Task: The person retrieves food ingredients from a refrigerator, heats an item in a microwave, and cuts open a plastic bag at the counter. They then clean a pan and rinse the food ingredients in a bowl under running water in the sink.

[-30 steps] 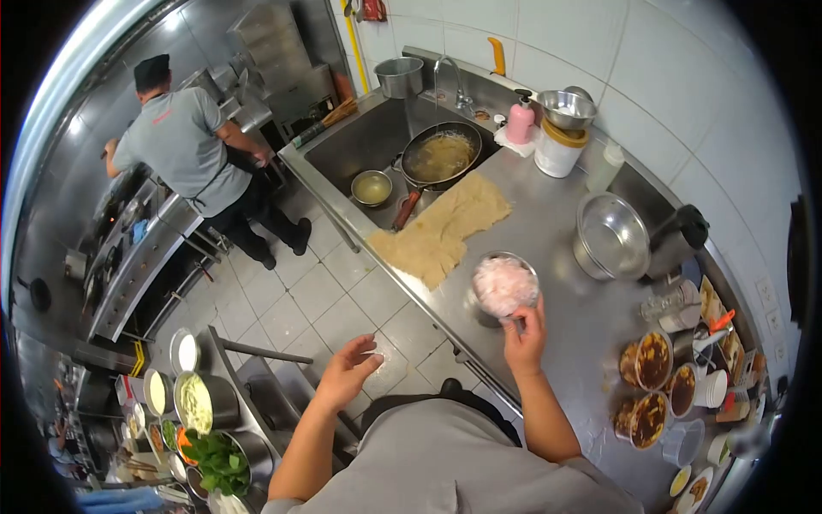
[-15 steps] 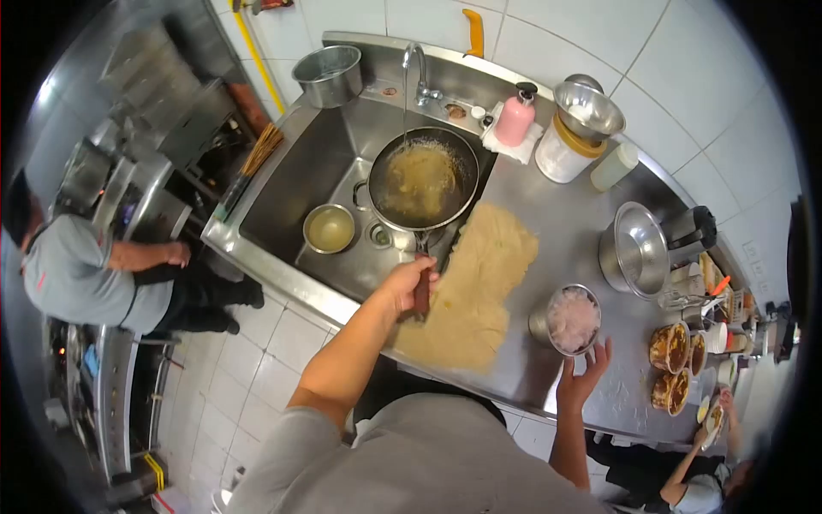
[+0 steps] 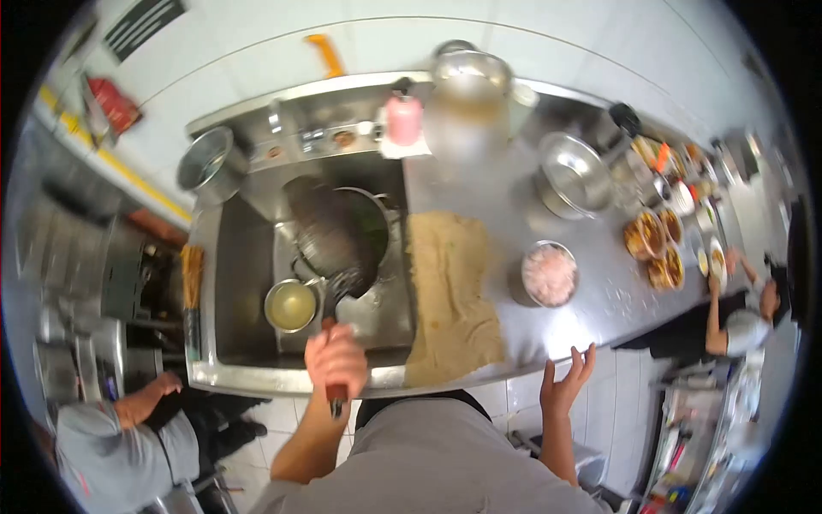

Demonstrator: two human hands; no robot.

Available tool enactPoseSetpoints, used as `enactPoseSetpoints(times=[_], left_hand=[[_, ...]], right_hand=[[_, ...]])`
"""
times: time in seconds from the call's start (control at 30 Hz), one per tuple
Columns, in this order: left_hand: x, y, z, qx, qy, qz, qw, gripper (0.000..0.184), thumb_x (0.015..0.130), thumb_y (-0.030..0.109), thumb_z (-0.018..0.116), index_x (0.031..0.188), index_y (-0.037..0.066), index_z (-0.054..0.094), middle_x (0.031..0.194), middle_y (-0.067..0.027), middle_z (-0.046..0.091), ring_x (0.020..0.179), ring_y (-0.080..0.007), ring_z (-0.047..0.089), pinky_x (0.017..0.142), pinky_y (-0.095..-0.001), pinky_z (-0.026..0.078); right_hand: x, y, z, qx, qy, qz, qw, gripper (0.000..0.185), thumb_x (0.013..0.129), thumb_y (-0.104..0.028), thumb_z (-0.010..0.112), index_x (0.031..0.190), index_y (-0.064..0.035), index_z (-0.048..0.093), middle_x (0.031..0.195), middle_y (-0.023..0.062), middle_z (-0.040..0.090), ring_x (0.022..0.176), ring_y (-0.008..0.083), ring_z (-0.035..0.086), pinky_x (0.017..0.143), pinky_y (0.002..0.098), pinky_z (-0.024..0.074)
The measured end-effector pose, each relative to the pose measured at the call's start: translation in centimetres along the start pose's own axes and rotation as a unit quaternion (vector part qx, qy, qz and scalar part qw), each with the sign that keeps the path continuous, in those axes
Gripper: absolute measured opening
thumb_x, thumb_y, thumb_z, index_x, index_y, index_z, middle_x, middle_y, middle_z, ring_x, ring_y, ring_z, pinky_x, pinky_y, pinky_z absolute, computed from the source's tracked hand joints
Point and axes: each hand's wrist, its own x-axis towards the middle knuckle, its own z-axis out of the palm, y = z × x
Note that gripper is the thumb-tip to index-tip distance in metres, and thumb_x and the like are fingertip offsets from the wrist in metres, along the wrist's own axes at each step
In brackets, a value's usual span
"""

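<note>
My left hand [image 3: 336, 361] is wrapped round the reddish-brown handle of a dark frying pan [image 3: 321, 227]. The pan is tipped steeply on its side over the sink [image 3: 248, 257] and smeared by motion, so its inside is mostly hidden. Behind it shows part of a pot [image 3: 383, 210] standing in the sink. A small metal bowl of yellowish liquid [image 3: 290, 307] sits beside the pan. My right hand [image 3: 565, 385] is open, fingers spread, just off the counter's front edge. Beyond it on the counter stands a metal container of pale pink pieces [image 3: 550, 274], not touched.
A tan cloth [image 3: 449, 291] lies right of the sink. Behind are a pink pump bottle [image 3: 403, 120], a metal bowl [image 3: 574, 176] and a large pot [image 3: 211, 167]. Tubs of brown food [image 3: 655, 248] stand right. Co-workers are at left [image 3: 128, 445] and far right [image 3: 745, 321].
The pan has gone from level, holding murky liquid under the tap, to tipped on its side, uncovering the pot. My right hand has come away from the pink pieces' container. The view has turned.
</note>
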Motion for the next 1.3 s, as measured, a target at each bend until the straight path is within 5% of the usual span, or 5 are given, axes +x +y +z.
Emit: enactPoseSetpoints(times=[0.3, 0.7, 1.0, 1.13, 1.3], left_hand=[[-4.6, 1.2, -1.1, 0.129, 0.102, -0.054, 0.985, 0.013, 0.098, 0.011, 0.054, 0.086, 0.012, 0.048, 0.059, 0.0047, 0.047, 0.043, -0.0063, 0.045, 0.044, -0.0234, 0.040], [-1.0, 9.1, -5.6, 0.611, 0.459, 0.143, 0.629, 0.016, 0.095, 0.016, 0.068, 0.091, 0.019, 0.053, 0.065, 0.0077, 0.043, 0.050, -0.0076, 0.039, 0.050, -0.0272, 0.037], [-3.1, 9.6, -6.0, 0.726, 0.455, 0.247, 0.453, 0.037, 0.102, 0.043, 0.064, 0.092, 0.008, 0.065, 0.081, -0.0075, 0.065, 0.067, -0.0162, 0.062, 0.059, -0.0324, 0.052], [-9.2, 14.9, -0.4, 0.809, 0.345, 0.439, -0.187, 0.041, 0.086, 0.030, 0.077, 0.115, 0.003, 0.067, 0.114, -0.0196, 0.066, 0.112, -0.0385, 0.059, 0.098, -0.0503, 0.046], [-17.3, 22.6, 11.8, 0.658, 0.551, 0.396, -0.325, 0.072, 0.084, 0.035, 0.078, 0.146, 0.017, 0.047, 0.149, -0.0173, 0.043, 0.139, -0.0398, 0.038, 0.104, -0.0624, 0.039]], right_hand=[[16.9, 3.2, -1.8, -0.015, 0.079, -0.122, 0.989, 0.023, 0.099, -0.013, 0.063, 0.120, -0.0027, 0.065, 0.141, 0.0225, 0.058, 0.132, 0.0434, 0.050, 0.113, 0.0503, 0.0367], [36.5, 6.5, 10.2, -0.050, -0.300, -0.113, 0.946, 0.051, 0.102, -0.029, 0.059, 0.147, -0.0078, 0.051, 0.148, 0.0227, 0.053, 0.138, 0.0466, 0.046, 0.114, 0.0589, 0.0348], [28.2, -7.2, 3.5, -0.001, -0.071, -0.323, 0.944, 0.065, 0.095, -0.023, 0.070, 0.154, -0.0127, 0.045, 0.160, 0.0239, 0.036, 0.148, 0.0459, 0.032, 0.120, 0.0548, 0.0281], [21.1, -11.6, 4.1, 0.117, -0.122, -0.309, 0.936, 0.053, 0.092, -0.014, 0.072, 0.143, -0.0095, 0.058, 0.153, 0.0206, 0.048, 0.142, 0.0446, 0.042, 0.118, 0.0518, 0.0333], [10.6, -14.9, 8.6, 0.172, -0.198, -0.304, 0.916, 0.048, 0.085, -0.006, 0.075, 0.132, -0.0069, 0.065, 0.140, 0.0183, 0.060, 0.130, 0.0395, 0.054, 0.112, 0.0472, 0.0410]])
